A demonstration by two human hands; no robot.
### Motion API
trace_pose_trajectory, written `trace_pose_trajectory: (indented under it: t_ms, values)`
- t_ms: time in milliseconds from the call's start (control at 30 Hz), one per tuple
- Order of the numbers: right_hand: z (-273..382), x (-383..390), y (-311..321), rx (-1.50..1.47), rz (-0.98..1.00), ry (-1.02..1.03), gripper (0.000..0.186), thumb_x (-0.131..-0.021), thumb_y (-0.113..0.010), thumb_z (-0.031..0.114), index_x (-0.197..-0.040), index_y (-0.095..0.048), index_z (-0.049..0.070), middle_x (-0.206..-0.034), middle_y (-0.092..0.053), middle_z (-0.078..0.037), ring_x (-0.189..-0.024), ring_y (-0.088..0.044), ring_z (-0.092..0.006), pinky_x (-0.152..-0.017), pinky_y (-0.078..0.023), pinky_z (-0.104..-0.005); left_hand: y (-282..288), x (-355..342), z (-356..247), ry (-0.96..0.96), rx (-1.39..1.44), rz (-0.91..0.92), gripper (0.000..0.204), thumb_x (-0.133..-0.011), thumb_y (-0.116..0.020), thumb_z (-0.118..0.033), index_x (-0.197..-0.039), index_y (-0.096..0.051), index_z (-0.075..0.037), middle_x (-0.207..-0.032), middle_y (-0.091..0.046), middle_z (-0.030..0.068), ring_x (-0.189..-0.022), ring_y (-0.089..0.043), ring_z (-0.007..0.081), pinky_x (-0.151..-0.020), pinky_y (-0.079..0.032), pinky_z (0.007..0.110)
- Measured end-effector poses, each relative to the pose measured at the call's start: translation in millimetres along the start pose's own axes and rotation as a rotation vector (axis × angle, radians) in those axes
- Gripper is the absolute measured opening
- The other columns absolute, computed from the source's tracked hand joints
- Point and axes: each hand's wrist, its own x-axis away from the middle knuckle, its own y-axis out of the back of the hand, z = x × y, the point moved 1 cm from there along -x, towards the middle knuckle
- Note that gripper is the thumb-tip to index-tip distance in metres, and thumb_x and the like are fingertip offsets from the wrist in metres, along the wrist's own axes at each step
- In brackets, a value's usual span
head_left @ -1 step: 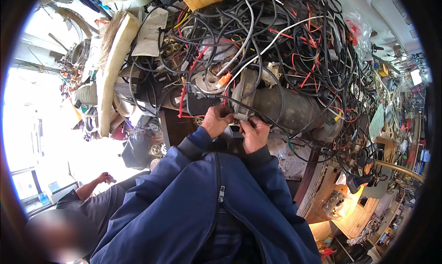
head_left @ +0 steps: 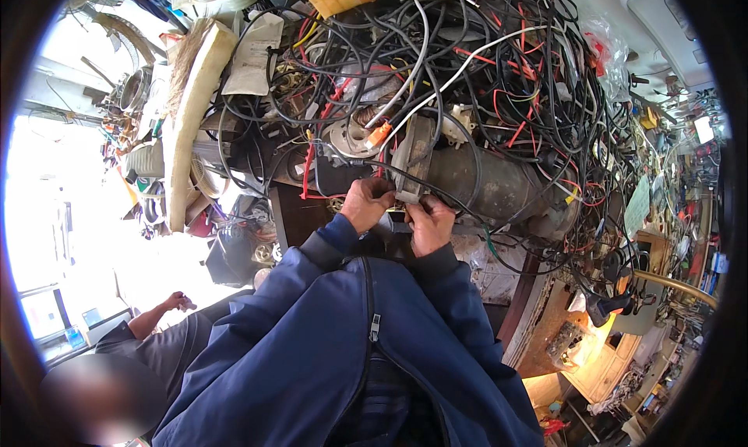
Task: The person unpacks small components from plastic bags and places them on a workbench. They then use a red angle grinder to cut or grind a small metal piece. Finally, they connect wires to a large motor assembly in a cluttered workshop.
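Note:
A dusty grey cylinder [head_left: 487, 183], shaped like a motor body, lies on its side at the front of a cluttered bench. At its left end stands a pale grey metal end piece [head_left: 411, 162]. My left hand [head_left: 369, 204] is at the left of that piece's lower edge, fingers bent and pinched together. Just right of the same edge, my right hand [head_left: 432, 222] has thumb and fingers closed. What lies between the fingertips of either hand is hidden or too small to make out. A black cable [head_left: 440, 191] crosses the cylinder just above my right hand.
Tangled black, red and white cables [head_left: 467, 73] heap over the bench behind. A white round part [head_left: 349, 139] and an orange connector [head_left: 379, 136] sit beyond my left hand. Another person's hand [head_left: 178, 300] shows at lower left. A lit wooden surface [head_left: 600, 361] is at lower right.

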Motion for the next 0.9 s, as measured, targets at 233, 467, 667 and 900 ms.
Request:
trace_pose_trajectory:
  t_ms: [233, 467, 667, 900]
  values:
    - [-4.0, -2.2, 2.5, 0.033, 0.005, 0.028, 0.009, -0.082, -0.057, -0.001, -0.072, -0.058, 0.000, -0.062, -0.055, -0.002, -0.053, -0.046, -0.0076, -0.049, -0.032, -0.0231, -2.2, 0.8, -3.8, -0.056, -0.001, -0.056, 0.015, -0.083, -0.064, -0.005, -0.090, -0.064, 0.008, -0.075, -0.066, 0.0094, -0.069, -0.059, 0.0114, -0.064, -0.048, 0.028]
    - [-7.3, -4.1, 1.0, -0.020, 0.012, 0.004, 0.005, -0.082, -0.057, -0.001, -0.077, -0.059, -0.001, -0.063, -0.055, -0.002, -0.055, -0.047, -0.0076, -0.048, -0.033, -0.0227, -1.9, -0.7, -1.7, -0.057, -0.012, -0.061, 0.014, -0.083, -0.065, -0.006, -0.088, -0.064, 0.007, -0.073, -0.065, 0.0097, -0.068, -0.059, 0.0125, -0.063, -0.048, 0.029]
    - [15.6, 14.7, 15.1, -0.262, 0.099, -0.159, 0.005, -0.087, -0.061, 0.005, -0.088, -0.060, 0.000, -0.074, -0.060, -0.005, -0.059, -0.052, -0.0108, -0.050, -0.037, -0.0236, -3.1, -1.3, 10.8, -0.092, 0.010, -0.071, 0.014, -0.083, -0.065, -0.007, -0.088, -0.065, 0.006, -0.073, -0.066, 0.0101, -0.067, -0.059, 0.0126, -0.064, -0.048, 0.029]
    - [25.3, 28.8, 30.9, -0.754, 0.451, -0.298, 0.015, -0.090, -0.065, 0.016, -0.098, -0.060, 0.003, -0.096, -0.064, -0.015, -0.062, -0.056, -0.0147, -0.053, -0.043, -0.0249, -3.4, 1.5, 1.5, -0.087, 0.032, -0.062, 0.014, -0.084, -0.065, -0.007, -0.088, -0.064, 0.006, -0.072, -0.064, 0.0075, -0.067, -0.057, 0.0106, -0.063, -0.047, 0.028]
